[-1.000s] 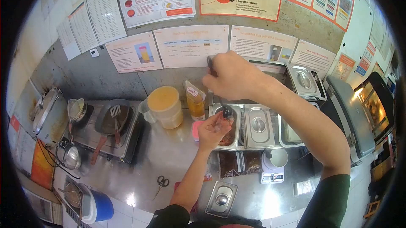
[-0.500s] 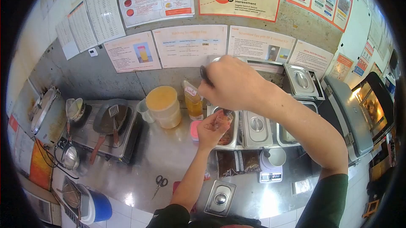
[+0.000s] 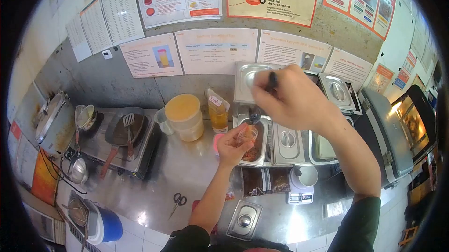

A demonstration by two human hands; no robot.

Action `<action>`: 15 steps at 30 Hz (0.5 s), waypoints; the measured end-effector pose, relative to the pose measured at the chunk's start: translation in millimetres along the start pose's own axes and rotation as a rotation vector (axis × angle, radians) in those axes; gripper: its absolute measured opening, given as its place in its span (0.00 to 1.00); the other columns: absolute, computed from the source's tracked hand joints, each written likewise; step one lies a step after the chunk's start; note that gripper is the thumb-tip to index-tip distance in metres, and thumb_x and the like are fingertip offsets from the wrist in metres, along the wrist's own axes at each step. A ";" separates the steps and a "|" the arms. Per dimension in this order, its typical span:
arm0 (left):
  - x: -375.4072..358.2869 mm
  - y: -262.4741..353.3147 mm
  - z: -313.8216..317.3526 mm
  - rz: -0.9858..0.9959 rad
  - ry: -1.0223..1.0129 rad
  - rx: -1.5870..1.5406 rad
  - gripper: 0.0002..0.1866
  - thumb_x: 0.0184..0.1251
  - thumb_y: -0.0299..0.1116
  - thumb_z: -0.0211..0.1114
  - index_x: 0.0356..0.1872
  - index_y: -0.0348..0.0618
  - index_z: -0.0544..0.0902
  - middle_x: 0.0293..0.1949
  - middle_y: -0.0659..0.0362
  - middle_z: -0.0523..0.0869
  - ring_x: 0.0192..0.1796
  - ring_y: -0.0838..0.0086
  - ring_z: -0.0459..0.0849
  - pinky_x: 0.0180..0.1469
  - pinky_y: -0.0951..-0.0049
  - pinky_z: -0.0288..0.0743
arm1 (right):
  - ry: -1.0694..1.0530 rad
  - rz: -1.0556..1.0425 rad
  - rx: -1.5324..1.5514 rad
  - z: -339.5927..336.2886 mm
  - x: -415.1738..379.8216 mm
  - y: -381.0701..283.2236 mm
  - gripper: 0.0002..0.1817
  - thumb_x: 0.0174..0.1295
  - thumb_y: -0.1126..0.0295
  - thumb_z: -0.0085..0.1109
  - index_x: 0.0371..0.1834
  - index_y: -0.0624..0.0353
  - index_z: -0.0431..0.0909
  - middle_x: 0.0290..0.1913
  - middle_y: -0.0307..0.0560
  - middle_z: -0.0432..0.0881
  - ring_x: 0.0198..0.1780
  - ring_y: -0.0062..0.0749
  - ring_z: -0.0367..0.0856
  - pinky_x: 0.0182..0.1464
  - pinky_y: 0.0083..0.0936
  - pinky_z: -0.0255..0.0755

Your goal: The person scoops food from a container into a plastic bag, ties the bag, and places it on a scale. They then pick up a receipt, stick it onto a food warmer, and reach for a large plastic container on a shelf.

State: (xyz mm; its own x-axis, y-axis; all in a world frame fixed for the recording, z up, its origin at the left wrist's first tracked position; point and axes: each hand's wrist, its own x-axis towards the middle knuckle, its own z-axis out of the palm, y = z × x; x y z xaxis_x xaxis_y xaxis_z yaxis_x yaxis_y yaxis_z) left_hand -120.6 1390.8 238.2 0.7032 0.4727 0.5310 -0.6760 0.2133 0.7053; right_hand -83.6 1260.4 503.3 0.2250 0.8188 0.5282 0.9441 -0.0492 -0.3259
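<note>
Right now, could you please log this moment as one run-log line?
left hand: holds small clear cup | right hand: holds spoon above cup | below: open food pan

Dark green sleeves (image 3: 362, 221), bare forearms

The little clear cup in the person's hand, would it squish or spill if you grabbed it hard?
The small clear cup looks thin, so it would probably squash if squeezed. It seems light, pinched in the left hand alone. It has no lid on, so tipping it would likely spill whatever is inside.
</note>
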 end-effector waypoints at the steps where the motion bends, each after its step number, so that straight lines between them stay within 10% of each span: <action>1: 0.8 0.1 -1.5 0.004 0.004 0.001 0.29 0.49 0.21 0.73 0.55 0.27 0.73 0.49 0.50 0.81 0.47 0.70 0.82 0.52 0.72 0.78 | -0.003 -0.005 0.001 -1.1 -5.4 3.3 0.09 0.55 0.72 0.54 0.24 0.70 0.75 0.16 0.56 0.73 0.16 0.44 0.73 0.23 0.30 0.67; 15: 0.8 -9.2 -4.3 0.099 0.030 0.070 0.28 0.49 0.21 0.74 0.54 0.26 0.74 0.46 0.51 0.82 0.46 0.72 0.82 0.48 0.74 0.79 | -0.087 -0.297 -0.138 11.8 -61.7 3.5 0.06 0.54 0.71 0.60 0.25 0.58 0.73 0.21 0.43 0.74 0.19 0.39 0.76 0.20 0.31 0.69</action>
State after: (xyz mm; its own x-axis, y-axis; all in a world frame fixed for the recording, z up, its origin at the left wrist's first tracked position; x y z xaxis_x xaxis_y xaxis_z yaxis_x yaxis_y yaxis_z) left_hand -114.7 1392.9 230.1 0.6261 0.5142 0.5862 -0.7240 0.1043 0.6818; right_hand -97.0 1216.5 460.3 -0.0804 0.8543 0.5135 0.9904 0.1268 -0.0559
